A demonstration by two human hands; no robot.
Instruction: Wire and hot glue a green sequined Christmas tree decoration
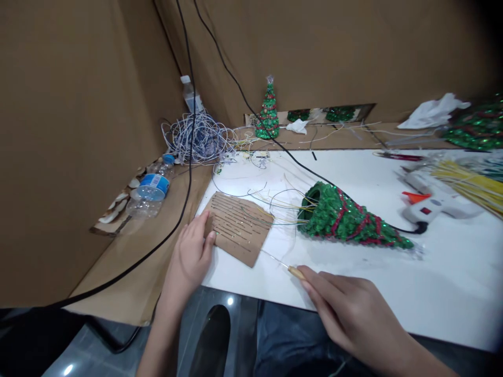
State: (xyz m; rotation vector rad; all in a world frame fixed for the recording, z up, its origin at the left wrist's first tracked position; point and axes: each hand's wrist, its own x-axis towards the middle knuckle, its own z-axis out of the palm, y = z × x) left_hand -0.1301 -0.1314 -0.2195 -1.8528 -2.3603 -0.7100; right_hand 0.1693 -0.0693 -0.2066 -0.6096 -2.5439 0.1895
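Note:
My left hand grips the left edge of a small cardboard piece, its thumb on top. Rows of dark slits run across the cardboard. Pinched in my right hand is an awl with a wooden handle. Its thin metal shaft points at the cardboard's lower right edge; whether the tip touches is too fine to tell. Right of the cardboard, a green tinsel Christmas tree with red garland lies on its side, its hollow base facing left. Thin wires run from that base over the cardboard.
A white glue gun lies right of the tree. A black cable crosses the view. Tangled wire, a plastic bottle and a small upright tree stand toward the back left. Yellow wires lie at right.

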